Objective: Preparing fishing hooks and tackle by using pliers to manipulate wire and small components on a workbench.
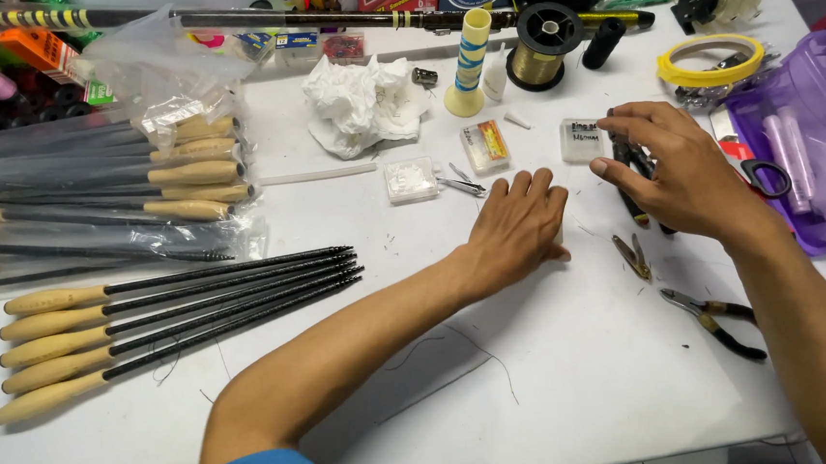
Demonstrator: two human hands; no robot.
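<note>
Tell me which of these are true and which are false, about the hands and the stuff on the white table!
1. The left hand lies knuckles-up on the white table. True.
2. The right hand is lifting the pliers. False: the pliers lie alone on the table, nearer the person than that hand, which reaches toward a small clear box.
3. Five black rods with pale handles lie side by side, unwrapped. True.
4. The purple bin sits at the left edge of the table. False: it is at the right edge.
5. The crumpled white paper lies beyond the hands. True.
</note>
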